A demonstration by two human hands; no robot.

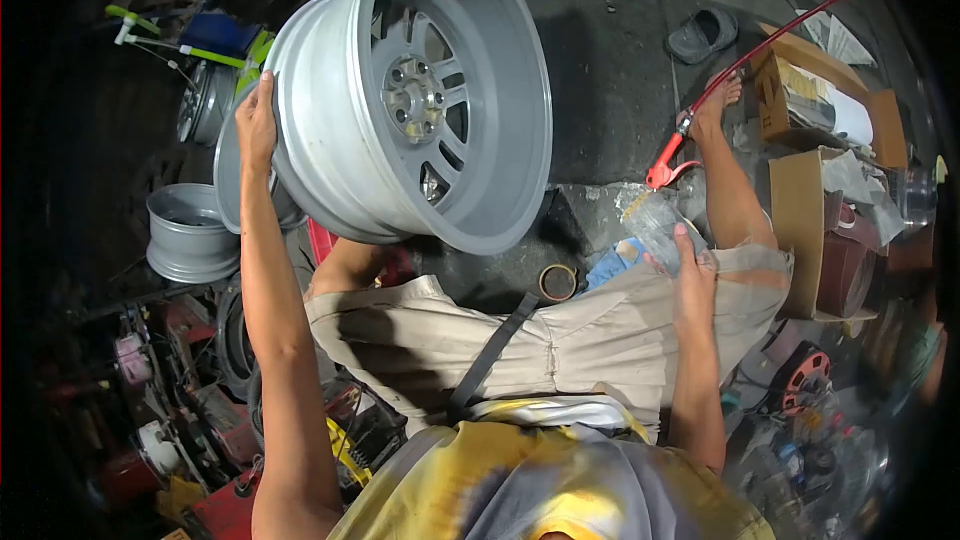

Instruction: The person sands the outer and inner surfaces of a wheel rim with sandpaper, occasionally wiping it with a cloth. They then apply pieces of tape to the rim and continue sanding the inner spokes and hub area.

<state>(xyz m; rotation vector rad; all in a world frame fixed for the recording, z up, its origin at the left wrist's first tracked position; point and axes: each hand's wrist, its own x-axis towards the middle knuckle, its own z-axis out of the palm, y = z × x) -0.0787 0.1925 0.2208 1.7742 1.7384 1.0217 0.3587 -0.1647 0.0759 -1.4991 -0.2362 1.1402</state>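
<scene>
At the far left, a silver wheel (193,246) stands apart from the person, above some red machinery (205,400). Next comes the left grip (257,130), its fingers against the outer edge of the large grey wheel rim (462,105); the thumb side is partly hidden, so how tightly it closes cannot be told. The large grey wheel rim is tilted, its open barrel turned to the right, in front of the person's left leg; another rim (228,180) shows partly behind it. Between the legs lies a roll of tape (557,283), with a blue cloth (614,263) to its right. The right grip (693,270) is curled around a clear plastic piece (660,226), just below a red air gun (664,172) on a red hose (775,38). Above is a grey slipper (702,35) near the bare foot (722,95). Farther right stand two open cardboard boxes (797,235), papers inside, and below them a red reel (806,380).
</scene>
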